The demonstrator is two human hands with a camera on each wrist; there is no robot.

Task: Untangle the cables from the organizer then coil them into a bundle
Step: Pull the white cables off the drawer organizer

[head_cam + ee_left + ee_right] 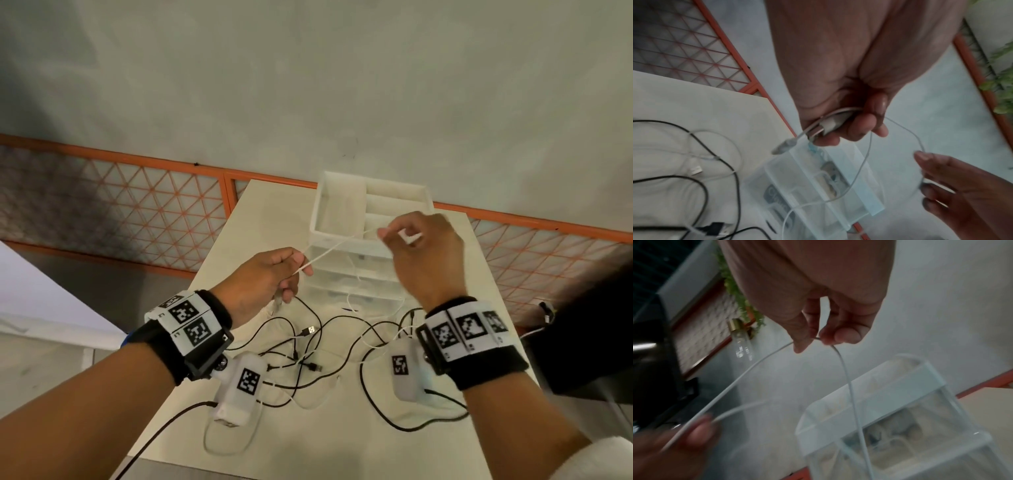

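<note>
Up above the table (342, 445), both hands raised with a thin white cable (329, 251) stretched between them. Left hand (263, 284) curled shut around several loops of that cable, with a white plug (829, 124) tucked in the fist and a grey connector (784, 147) dangling just below the fingers. Right hand (428, 253) pinching the same cable between thumb and fingertips (846, 335), the rest of the fingers loosely bent. From the right pinch, white cable dropping down across the front of the clear plastic organizer (342, 205), which stands at the far middle of the table. Nearer, under the wrists, a loose tangle of black cables (346, 346) and more white cable spread flat on the tabletop, with a black plug (313, 367) lying among them. Beyond the table, an orange lattice fence (137, 202).
</note>
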